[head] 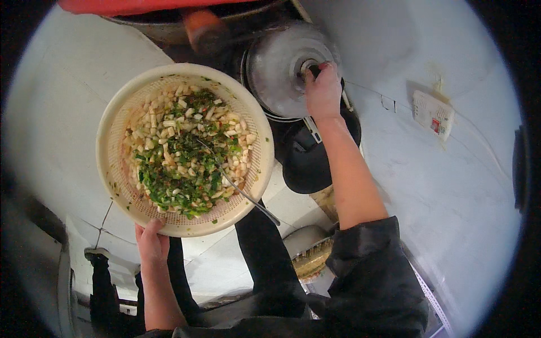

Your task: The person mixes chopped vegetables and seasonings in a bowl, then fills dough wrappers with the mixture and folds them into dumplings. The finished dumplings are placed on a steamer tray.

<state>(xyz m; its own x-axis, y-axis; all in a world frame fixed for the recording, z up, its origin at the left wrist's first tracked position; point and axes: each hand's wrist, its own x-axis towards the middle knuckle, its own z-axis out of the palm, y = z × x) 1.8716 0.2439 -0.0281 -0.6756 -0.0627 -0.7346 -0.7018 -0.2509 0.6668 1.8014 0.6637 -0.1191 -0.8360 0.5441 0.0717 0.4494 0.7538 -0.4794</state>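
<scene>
A cream plastic colander (110, 126) is held up before me, my left hand (153, 241) gripping its near rim with the thumb on top. Inside lie chopped white vegetable pieces (169, 123) mixed with chopped greens (169, 181) and a few red flecks. The handle of a metal spoon (241, 193) leans over the rim; its bowl is buried in the mix. To the right, my right hand (325, 93) grips the knob of a round grey lid (272, 69). The lid sits over a light-rimmed vessel, whose contents I cannot see.
A red object (148, 5) and a blurred orange-brown cylinder (203, 31) are near a large pan (162, 33). Below the lid is a black rounded object (307, 167). A white device (433, 114) hangs on the wall. Another person's legs (103, 283) show at lower left.
</scene>
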